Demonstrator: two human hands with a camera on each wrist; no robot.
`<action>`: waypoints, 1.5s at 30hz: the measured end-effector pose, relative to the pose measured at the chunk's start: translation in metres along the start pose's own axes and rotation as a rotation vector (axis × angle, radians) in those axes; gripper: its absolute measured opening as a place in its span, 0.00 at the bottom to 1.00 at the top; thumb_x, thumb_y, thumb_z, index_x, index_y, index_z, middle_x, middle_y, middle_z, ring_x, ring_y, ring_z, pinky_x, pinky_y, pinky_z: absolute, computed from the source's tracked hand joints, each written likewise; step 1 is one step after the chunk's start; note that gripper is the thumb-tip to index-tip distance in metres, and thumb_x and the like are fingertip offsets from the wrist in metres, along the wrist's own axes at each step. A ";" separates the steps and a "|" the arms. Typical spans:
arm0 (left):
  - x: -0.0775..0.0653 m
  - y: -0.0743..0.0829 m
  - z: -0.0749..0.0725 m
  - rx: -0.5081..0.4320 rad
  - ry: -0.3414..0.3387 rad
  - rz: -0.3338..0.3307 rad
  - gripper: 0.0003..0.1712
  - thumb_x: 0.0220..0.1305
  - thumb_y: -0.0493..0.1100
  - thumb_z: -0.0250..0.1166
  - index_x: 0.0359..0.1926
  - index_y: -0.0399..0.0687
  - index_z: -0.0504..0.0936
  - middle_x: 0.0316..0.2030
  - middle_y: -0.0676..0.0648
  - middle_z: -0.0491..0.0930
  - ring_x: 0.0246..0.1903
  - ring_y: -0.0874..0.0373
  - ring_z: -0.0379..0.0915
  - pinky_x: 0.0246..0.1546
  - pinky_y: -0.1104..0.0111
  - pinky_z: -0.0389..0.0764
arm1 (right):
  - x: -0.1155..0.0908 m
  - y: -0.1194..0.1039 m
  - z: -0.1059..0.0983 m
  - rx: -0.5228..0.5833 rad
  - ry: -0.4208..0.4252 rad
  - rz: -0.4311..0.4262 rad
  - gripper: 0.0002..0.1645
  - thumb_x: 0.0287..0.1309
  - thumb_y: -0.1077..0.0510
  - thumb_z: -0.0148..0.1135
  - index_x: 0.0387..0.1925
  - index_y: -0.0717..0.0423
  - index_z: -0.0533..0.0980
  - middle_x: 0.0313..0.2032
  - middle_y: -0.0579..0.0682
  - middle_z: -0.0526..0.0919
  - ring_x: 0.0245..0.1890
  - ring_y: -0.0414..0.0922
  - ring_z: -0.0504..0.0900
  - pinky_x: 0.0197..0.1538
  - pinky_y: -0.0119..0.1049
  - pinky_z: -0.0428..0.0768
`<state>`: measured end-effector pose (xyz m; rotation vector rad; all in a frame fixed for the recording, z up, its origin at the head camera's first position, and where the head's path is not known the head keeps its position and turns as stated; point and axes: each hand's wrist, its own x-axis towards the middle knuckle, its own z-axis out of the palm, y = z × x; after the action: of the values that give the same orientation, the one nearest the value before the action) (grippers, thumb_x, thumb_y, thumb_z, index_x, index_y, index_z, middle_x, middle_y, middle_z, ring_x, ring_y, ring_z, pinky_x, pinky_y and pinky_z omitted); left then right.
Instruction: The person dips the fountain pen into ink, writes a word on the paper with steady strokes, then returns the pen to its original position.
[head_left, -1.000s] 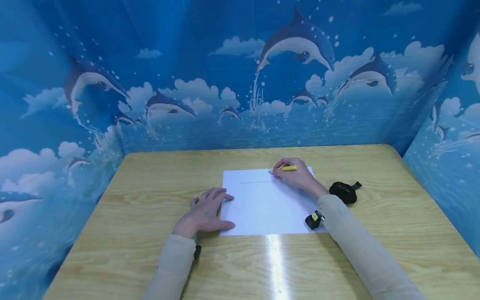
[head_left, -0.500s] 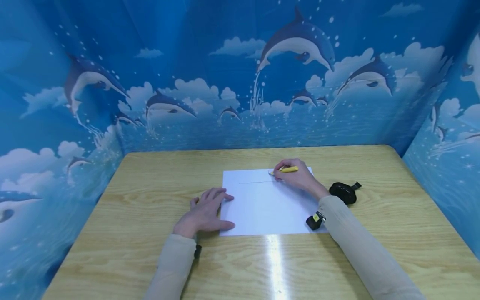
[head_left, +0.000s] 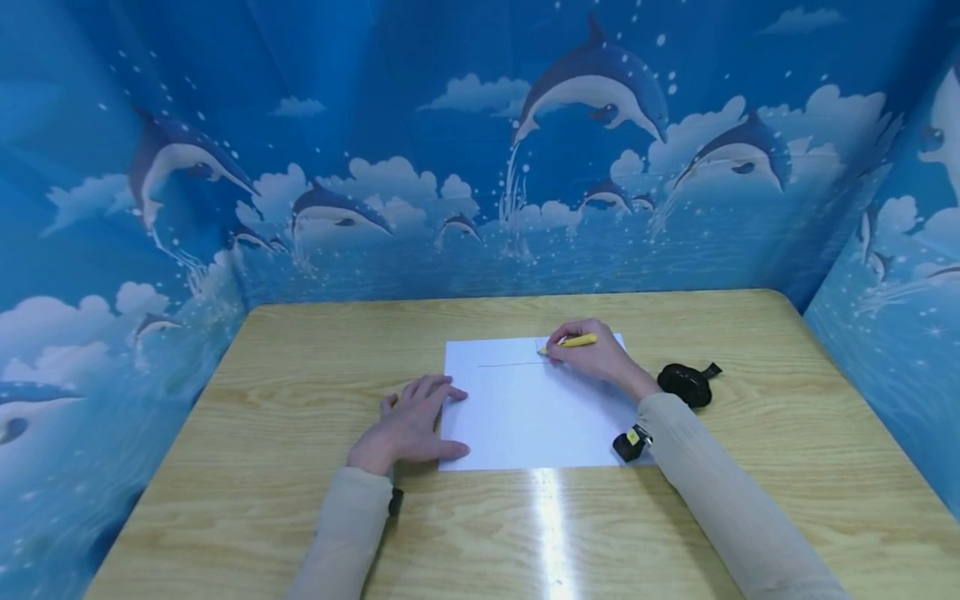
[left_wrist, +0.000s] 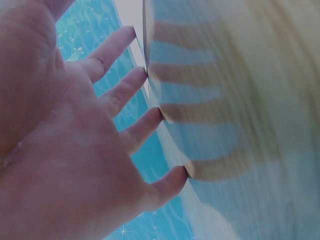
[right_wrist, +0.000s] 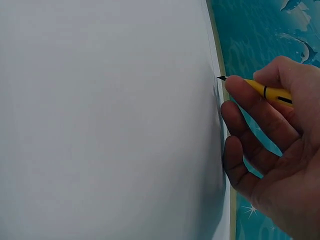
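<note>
As the head view showed, a white sheet [head_left: 536, 417] lay on the bench [head_left: 315, 375], the left hand [head_left: 411, 425] touching its left edge, grip spread and holding nothing. The right hand [head_left: 596, 354] pinched a yellow pen [head_left: 581, 340], tip just beyond a drawn line [head_left: 506, 366]. The left wrist view showed fingers [left_wrist: 142, 129] extended and apart. The right wrist view showed the right grip closed, nib [right_wrist: 222, 78] at the sheet.
</note>
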<state>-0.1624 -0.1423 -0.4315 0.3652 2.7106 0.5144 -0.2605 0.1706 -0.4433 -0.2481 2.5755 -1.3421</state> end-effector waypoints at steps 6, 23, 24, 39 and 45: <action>0.001 0.000 0.000 0.003 0.002 -0.008 0.41 0.57 0.63 0.74 0.70 0.65 0.71 0.79 0.49 0.55 0.79 0.40 0.46 0.70 0.29 0.49 | -0.002 0.000 0.000 0.011 -0.003 0.004 0.11 0.66 0.50 0.67 0.43 0.52 0.86 0.48 0.53 0.87 0.42 0.47 0.80 0.46 0.38 0.76; 0.001 0.002 -0.001 0.009 -0.004 -0.003 0.41 0.57 0.63 0.74 0.70 0.64 0.71 0.79 0.49 0.56 0.79 0.40 0.47 0.70 0.28 0.50 | -0.008 -0.001 0.000 0.037 -0.031 0.000 0.11 0.64 0.53 0.68 0.42 0.54 0.86 0.36 0.49 0.88 0.30 0.45 0.78 0.34 0.33 0.75; 0.000 0.002 -0.001 0.009 -0.003 -0.001 0.41 0.57 0.63 0.74 0.70 0.64 0.71 0.79 0.49 0.56 0.79 0.40 0.47 0.70 0.28 0.50 | -0.008 -0.001 0.000 0.039 -0.032 -0.001 0.11 0.64 0.53 0.68 0.42 0.54 0.86 0.35 0.49 0.88 0.29 0.44 0.77 0.33 0.33 0.74; 0.000 0.003 -0.001 -0.012 -0.008 -0.004 0.41 0.56 0.62 0.75 0.69 0.64 0.72 0.79 0.49 0.56 0.79 0.40 0.47 0.70 0.29 0.50 | -0.010 0.006 0.003 0.063 -0.047 -0.024 0.10 0.62 0.54 0.69 0.41 0.54 0.87 0.31 0.48 0.88 0.24 0.40 0.75 0.28 0.32 0.71; 0.000 0.002 -0.001 -0.016 -0.005 -0.004 0.41 0.56 0.62 0.75 0.69 0.63 0.72 0.79 0.49 0.56 0.79 0.40 0.47 0.70 0.28 0.50 | -0.012 0.007 0.004 0.062 -0.046 -0.043 0.09 0.61 0.54 0.70 0.41 0.54 0.87 0.34 0.48 0.88 0.23 0.40 0.75 0.27 0.32 0.73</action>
<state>-0.1626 -0.1404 -0.4297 0.3560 2.7002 0.5326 -0.2481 0.1744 -0.4494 -0.3213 2.4999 -1.4114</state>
